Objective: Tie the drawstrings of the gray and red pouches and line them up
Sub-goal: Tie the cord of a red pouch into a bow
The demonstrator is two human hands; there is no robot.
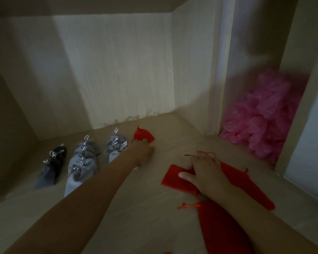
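The gray pouches (83, 162) stand tied in rows on the shelf (136, 208). Our left grip (142, 153) touches one tied red pouch (142, 133) beside them; whether it holds, we cannot tell. Our right grip (207, 173) lies flat on untied red pouches (174, 179), left to do.

Bare from the lower frame edge to the fingertips: two slim forearms, uncovered all the way. Blurred left hand (142, 151), fingers hard to make out. Sharper right hand (206, 173), with a short, plain thumbnail showing. Finer detail lost in dim light.
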